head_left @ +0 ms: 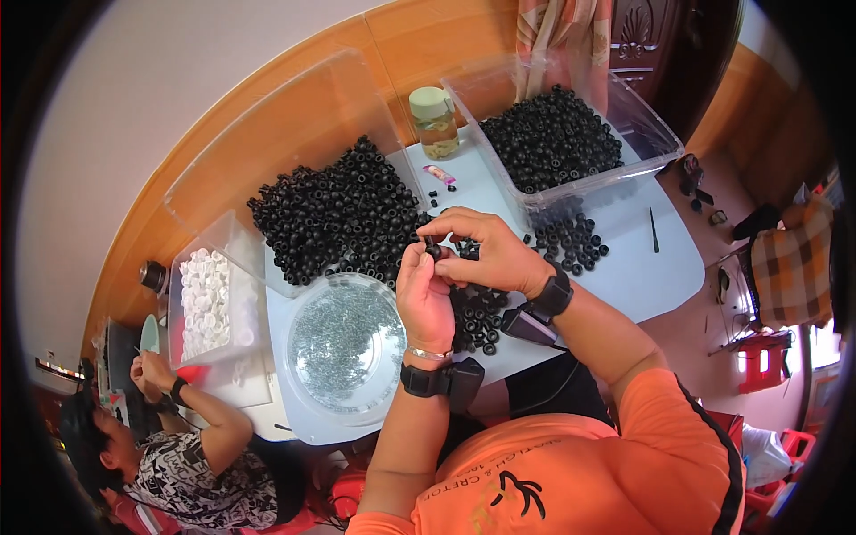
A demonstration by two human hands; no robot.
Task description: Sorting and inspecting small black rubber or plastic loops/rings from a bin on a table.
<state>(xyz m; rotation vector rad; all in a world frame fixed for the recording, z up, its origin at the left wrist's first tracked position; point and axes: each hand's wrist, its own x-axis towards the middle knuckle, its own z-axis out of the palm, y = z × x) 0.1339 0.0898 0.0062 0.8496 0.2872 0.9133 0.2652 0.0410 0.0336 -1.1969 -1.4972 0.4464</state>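
Note:
Both my hands meet above the middle of the light blue table. My left hand pinches a small black round part upright at its fingertips. My right hand closes in from the right, its index finger and thumb bent around the same part. A thin dark piece shows between the right fingers, too small to make out. Beneath and beside the hands lie loose black ring-like parts. A round clear dish holding many tiny shiny pieces stands left of my left wrist.
At the back left, a clear bin holds black parts; another such bin stands back right. A jar, a wrapped sweet and a thin black tool lie around. A co-worker sits left by a tub of white parts.

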